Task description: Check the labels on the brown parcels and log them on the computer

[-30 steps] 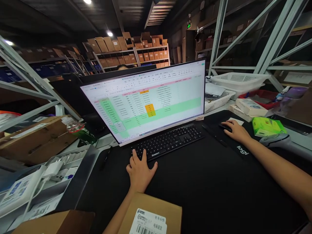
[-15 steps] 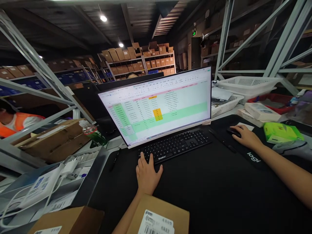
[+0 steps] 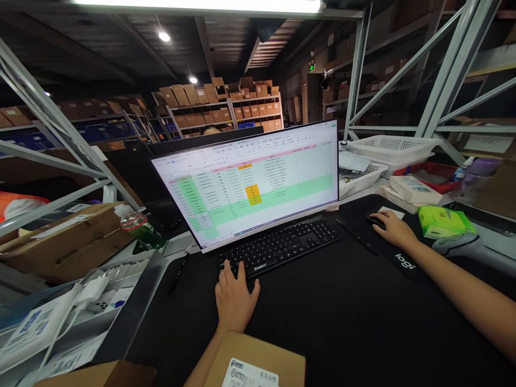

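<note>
My left hand (image 3: 236,298) lies with its fingers spread, the fingertips on the lower left keys of a black keyboard (image 3: 278,246). Over on the right, my right hand (image 3: 393,228) is curved over a black computer mouse (image 3: 375,221) on a dark mouse pad (image 3: 403,262). Behind the keyboard stands a monitor (image 3: 258,188) showing a spreadsheet with green, pink and orange cells. A labelled cardboard box (image 3: 278,352) sits in front, partly hiding my left forearm.
On the left are an open grey bin (image 3: 151,290) with white chargers and packets, a bottle (image 3: 139,226) and a large carton (image 3: 68,242). Rightward are a green packet (image 3: 445,221), a barcode scanner (image 3: 455,244), white boxes (image 3: 415,191) and white baskets (image 3: 393,148). A pen (image 3: 177,274) lies near the bin.
The view has tilted up and shifted slightly, so the desk items appear further left. Both hands keep their places on the keyboard and mouse.
</note>
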`<state>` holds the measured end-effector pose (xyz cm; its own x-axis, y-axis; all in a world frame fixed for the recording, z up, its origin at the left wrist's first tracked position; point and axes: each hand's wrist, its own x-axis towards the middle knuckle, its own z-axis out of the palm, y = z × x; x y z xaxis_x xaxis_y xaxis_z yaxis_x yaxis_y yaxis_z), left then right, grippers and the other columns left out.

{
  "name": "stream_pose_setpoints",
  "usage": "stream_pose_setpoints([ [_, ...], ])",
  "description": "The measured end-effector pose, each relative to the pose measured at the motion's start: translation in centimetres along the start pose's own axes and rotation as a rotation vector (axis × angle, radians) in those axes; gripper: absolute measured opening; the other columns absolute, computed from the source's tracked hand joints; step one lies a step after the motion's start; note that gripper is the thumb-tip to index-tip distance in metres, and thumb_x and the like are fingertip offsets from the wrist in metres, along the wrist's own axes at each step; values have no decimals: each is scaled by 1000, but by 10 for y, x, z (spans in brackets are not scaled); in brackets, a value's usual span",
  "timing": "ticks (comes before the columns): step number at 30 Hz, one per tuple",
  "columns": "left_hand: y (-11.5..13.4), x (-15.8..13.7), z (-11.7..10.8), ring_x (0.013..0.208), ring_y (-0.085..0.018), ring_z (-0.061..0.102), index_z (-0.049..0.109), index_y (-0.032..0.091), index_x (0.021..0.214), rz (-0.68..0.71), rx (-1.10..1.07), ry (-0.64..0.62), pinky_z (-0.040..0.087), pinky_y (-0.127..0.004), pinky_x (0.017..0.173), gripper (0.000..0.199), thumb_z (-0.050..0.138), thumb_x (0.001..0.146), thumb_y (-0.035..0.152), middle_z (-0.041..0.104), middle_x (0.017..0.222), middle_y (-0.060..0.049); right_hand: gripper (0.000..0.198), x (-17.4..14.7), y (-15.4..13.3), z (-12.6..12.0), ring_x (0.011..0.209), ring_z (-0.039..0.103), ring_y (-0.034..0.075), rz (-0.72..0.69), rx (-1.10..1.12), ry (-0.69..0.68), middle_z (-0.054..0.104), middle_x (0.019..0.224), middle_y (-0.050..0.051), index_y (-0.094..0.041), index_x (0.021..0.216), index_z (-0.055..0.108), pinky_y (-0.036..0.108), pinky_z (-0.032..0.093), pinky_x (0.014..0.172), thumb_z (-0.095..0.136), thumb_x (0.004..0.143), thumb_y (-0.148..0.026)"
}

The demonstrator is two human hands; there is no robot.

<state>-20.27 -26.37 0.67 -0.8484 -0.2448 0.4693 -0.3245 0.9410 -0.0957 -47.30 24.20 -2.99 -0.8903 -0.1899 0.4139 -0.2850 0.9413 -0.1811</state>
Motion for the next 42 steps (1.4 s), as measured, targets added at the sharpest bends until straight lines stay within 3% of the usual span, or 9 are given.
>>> stream_pose_setpoints([
  [14, -3, 3, 6, 132, -41, 45, 55, 10, 144, 10, 32, 9, 45, -53, 102, 56, 45, 99, 42, 36, 152, -30, 41, 1, -6, -2, 110, 65, 30, 53, 8, 39, 56, 132, 13, -24, 130, 66, 42, 55, 95, 54, 94, -38],
  [42, -3, 3, 7, 134, -41, 42, 53, 11, 146, 2, 29, -15, 44, -54, 104, 59, 44, 99, 44, 33, 153, -28, 37, 4, 1, 6, 116, 63, 29, 11, 27, 97, 59, 126, 13, -24, 125, 70, 41, 52, 101, 56, 94, -36],
])
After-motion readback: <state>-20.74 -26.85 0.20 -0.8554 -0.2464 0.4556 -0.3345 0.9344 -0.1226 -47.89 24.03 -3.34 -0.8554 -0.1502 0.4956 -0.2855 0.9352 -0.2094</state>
